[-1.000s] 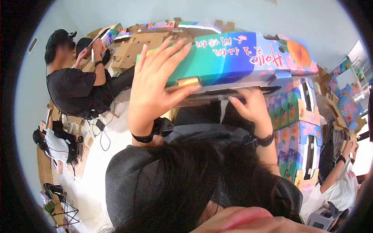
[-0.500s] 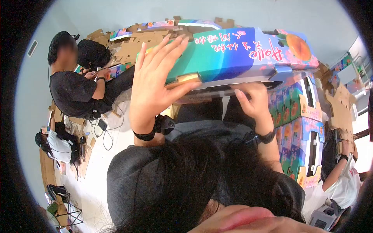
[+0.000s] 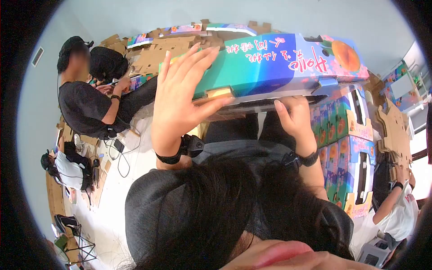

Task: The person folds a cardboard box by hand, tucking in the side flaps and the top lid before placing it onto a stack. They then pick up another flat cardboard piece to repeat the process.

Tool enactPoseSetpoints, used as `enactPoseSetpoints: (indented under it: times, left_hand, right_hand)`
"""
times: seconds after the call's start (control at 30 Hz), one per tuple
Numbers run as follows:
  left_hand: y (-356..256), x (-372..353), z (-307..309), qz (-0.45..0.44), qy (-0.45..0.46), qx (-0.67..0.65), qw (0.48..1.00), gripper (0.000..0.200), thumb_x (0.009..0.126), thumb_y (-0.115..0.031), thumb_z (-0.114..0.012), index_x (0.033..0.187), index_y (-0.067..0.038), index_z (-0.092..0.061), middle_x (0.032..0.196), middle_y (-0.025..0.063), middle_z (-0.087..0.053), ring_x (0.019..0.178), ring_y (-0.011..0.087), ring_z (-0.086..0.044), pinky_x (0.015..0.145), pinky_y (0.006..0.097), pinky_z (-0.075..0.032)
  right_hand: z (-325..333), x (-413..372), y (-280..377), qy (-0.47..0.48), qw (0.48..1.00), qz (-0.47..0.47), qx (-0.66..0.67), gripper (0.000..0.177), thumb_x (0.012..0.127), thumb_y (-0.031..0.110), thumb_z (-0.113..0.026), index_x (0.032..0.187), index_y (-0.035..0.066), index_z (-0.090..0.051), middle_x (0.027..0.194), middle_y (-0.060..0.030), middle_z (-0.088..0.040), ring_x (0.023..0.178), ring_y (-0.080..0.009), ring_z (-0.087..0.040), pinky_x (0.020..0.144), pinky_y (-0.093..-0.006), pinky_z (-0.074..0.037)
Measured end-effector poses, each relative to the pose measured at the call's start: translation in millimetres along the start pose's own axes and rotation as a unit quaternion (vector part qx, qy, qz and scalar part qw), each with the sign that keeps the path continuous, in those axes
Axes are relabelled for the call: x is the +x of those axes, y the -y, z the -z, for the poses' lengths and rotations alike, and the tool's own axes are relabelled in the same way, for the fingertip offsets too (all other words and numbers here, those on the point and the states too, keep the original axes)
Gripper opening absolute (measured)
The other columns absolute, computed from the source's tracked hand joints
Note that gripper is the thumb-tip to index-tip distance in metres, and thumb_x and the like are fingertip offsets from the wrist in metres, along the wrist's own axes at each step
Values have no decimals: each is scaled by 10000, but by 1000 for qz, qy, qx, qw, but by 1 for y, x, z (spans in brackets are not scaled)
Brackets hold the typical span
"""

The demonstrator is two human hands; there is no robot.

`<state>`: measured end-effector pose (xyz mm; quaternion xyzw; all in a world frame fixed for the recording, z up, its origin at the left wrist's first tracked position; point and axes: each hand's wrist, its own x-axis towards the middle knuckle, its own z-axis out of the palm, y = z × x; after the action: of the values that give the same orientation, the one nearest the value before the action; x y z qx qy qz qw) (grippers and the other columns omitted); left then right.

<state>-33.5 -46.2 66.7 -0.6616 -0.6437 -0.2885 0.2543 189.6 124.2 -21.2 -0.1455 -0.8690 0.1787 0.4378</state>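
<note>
A printed cardboard fruit box, blue and green with a peach picture and lettering upside down to me, is in front of my chest. My left hand lies against its left end, fingers stretched and spread over the printed panel, thumb along the lower edge beside a tan slot. At the box's near lower edge, my right hand has its thumb outside while the other fingers curl under the edge, partly hidden. A dark opening shows along that edge. Both wrists wear black straps.
Finished printed boxes are stacked at my right. Flat cardboard sheets lie along the back and more cardboard at the far right. A person in black sits at left; others work farther off. A cable lies on the floor.
The box and both my hands stay in almost the same place, with only a slight shift. The seated person at left has moved their hands a little.
</note>
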Motion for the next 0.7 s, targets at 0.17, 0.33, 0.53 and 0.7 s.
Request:
enactPoseSetpoints:
  times: [0.17, 0.33, 0.53, 0.7]
  left_hand:
    - [-2, -2, 3, -2, -2, -12, 1000, 749, 683, -402, -840, 1318, -101, -583, 1367, 122, -592, 1338, 306, -505, 1175, 563, -209]
    - [2, -8, -3, -13, -65, -103, 992, 672, 660, -369, -886, 1103, -51, -493, 1277, 88, -623, 1219, 287, -572, 1169, 568, -231]
    - [1, -5, 1, -25, -65, -144, 987, 670, 637, -309, -915, 1016, -69, -417, 1283, 99, -620, 1144, 303, -582, 1153, 596, -254]
    - [-14, 11, -1, -95, -131, -144, 976, 564, 641, -298, -907, 946, -99, -477, 1303, 95, -628, 1318, 325, -503, 1176, 611, -166]
  right_hand:
    - [2, -4, 4, 33, 997, -48, 41, 401, 967, 333, -540, 888, -38, -670, 819, -198, -634, 808, -386, -596, 777, -424, -461]
    - [9, -16, 9, 84, 973, -151, 156, 494, 1039, 402, -432, 1081, -61, -600, 1096, -178, -599, 1054, -295, -538, 980, -390, -389]
    - [17, -17, 16, 70, 950, -154, 262, 472, 1040, 390, -442, 1120, -64, -544, 1087, -138, -559, 1058, -243, -484, 1013, -361, -345]
    - [27, -22, 6, 36, 933, -134, 332, 704, 940, 372, -625, 1467, -30, -389, 1518, -175, -414, 1410, -288, -369, 1175, -404, -225]
